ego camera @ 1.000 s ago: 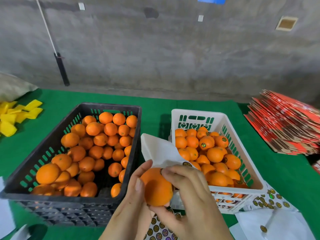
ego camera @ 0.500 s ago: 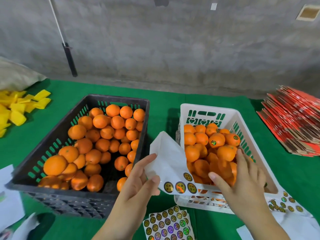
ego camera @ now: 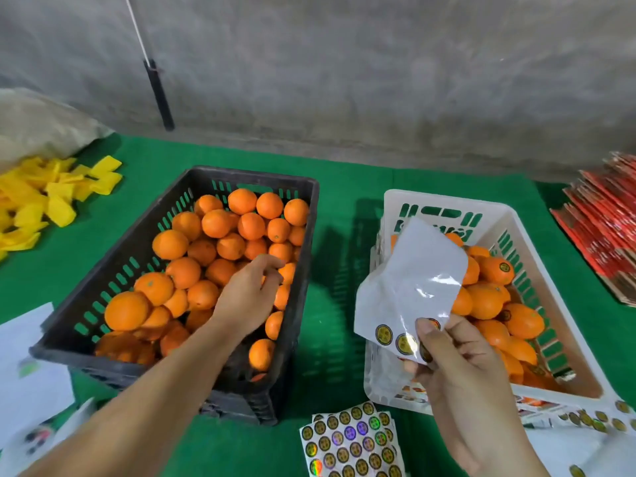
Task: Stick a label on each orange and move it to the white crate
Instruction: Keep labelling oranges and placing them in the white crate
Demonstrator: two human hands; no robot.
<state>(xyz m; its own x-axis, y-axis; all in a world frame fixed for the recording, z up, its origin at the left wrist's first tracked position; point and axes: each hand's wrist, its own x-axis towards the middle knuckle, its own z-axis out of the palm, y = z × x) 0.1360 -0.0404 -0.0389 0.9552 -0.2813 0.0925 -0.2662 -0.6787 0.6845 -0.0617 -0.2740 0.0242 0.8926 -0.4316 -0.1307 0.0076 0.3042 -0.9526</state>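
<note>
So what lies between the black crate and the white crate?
Head view: only bare green cloth separates the black plastic crate from the white plastic crate.

Left hand [ego camera: 249,292] at frame centre reaching into black crate [ego camera: 172,215] of oranges [ego camera: 206,263], fingers curled over the fruit, right hand [ego camera: 454,359] at lower right pinching curled label sheet [ego camera: 409,280] before white crate [ego camera: 537,270], full sticker sheet [ego camera: 351,442] on green worktop [ego camera: 344,187].
</note>
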